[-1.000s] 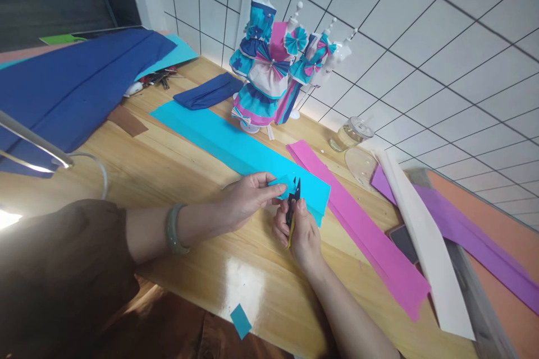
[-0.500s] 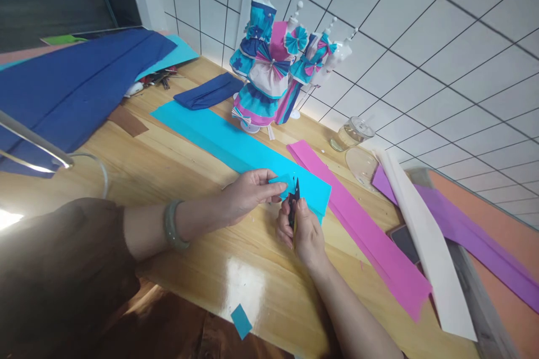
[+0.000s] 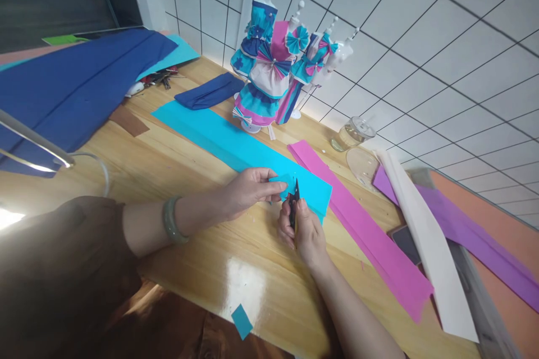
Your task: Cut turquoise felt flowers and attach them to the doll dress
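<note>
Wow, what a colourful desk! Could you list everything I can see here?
small turquoise paper piece: one, pinched in left fingers
black snips: one, in right hand, tips at the paper piece
long turquoise paper strip: one, mid-table
pink paper strip: one, right of turquoise
white paper strip: one, over purple paper strip
dark blue sheet: one, far left
folded blue cloth: one, near dolls
paper-dressed mannequins: several, by wall
glass jar: one, on its side
turquoise scrap: one, table edge
left hand
right hand

One head camera is looking forward and down — close over the wooden table (image 3: 177, 162), tilting toward the tiled wall (image 3: 421, 39) behind.
</note>
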The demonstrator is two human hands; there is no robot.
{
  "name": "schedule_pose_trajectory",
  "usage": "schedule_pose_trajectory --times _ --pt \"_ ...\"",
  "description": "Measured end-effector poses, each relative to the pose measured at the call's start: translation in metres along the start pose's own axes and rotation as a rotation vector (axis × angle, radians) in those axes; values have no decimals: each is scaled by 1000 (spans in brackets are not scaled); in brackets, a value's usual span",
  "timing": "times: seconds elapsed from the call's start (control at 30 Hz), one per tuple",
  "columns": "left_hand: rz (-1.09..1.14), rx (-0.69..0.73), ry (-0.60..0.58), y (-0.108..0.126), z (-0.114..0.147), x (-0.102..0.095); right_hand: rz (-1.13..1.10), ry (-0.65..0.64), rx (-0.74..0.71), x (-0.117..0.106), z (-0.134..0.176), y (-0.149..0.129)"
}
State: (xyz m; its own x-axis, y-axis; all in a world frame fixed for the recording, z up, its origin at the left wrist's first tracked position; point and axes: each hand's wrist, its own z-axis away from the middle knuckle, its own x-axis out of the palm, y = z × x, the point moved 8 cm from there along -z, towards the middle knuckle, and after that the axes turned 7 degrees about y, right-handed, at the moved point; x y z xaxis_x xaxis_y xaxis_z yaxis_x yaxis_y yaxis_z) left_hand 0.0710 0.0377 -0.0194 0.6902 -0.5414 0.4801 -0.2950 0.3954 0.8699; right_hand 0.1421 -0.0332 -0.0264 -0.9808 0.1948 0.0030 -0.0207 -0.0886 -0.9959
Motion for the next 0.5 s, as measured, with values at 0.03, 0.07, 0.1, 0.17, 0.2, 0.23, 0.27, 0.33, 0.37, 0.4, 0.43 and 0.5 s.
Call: schedule_pose_trajectory --times 0.03,0.07,0.1,0.17,0.2,0.23,0.27,0.33,0.37,0.4,0.43,0.5 --pt "-19 2 2 0 -1 -1 -2 -4 4 0 0 0" --pt "-36 2 4 0 -1 -2 -3 -8 9 0 0 1" --pt "-49 2 6 0 -1 -3 -3 -11 14 0 0 1" --pt "-74 -1 -2 0 -2 -4 3 -16 19 0 0 1" --pt "-88 -2 -9 0 -2 -4 8 -19 19 0 0 1" --pt "-104 -3 -14 1 -2 -4 16 -20 17 0 0 1" --pt "-122 -3 -17 1 -3 -4 24 -22 14 0 0 0" --pt "-157 -1 -12 2 -3 -5 38 -24 13 0 0 -1" --pt "-173 4 -5 2 -3 -6 44 -23 14 0 1 -1" --pt "-187 10 2 3 -3 -6 49 -22 16 0 1 -2" --pt "-198 20 7 4 -3 -6 54 -19 17 0 1 -2" --pt "-213 44 6 7 -3 -6 62 -16 16 0 1 -2"
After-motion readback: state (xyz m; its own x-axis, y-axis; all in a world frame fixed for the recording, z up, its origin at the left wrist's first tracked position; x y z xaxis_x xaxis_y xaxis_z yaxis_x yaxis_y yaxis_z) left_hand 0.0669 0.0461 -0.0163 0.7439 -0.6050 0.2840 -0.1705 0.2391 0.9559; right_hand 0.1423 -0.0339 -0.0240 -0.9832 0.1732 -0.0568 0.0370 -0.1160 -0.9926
